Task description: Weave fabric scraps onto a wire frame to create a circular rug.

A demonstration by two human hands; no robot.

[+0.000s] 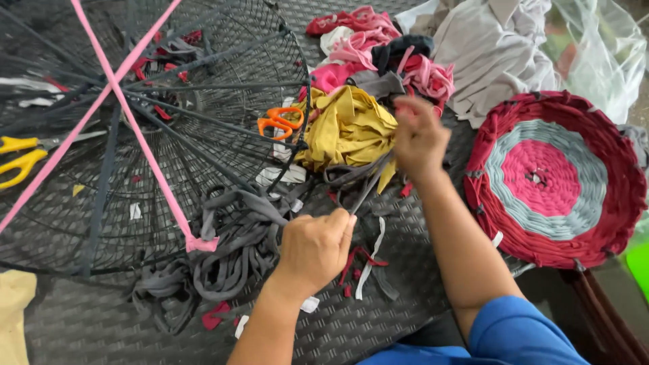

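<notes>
From the head camera, the left hand [314, 249] was closed in a fist around one end of a grey fabric strip [370, 186]. The right hand [419, 138] pinched the other end, higher up, so the strip ran tight between them, over the dark woven table [378, 318]. The strip looked soft, light and a bit stretchy, so it would be best held near its ends, pulled snug so it would not sag or slip. Just left of the left hand lay a pile of grey strips [230, 253], touching a round black wire frame [155, 128] with pink strips [138, 132] crossed over it. Orange scissors [280, 122] lay beside a yellow cloth [351, 128], and yellow scissors [23, 155] showed through the frame. A round woven mat [554, 179] in red, grey and pink sat to the right.
</notes>
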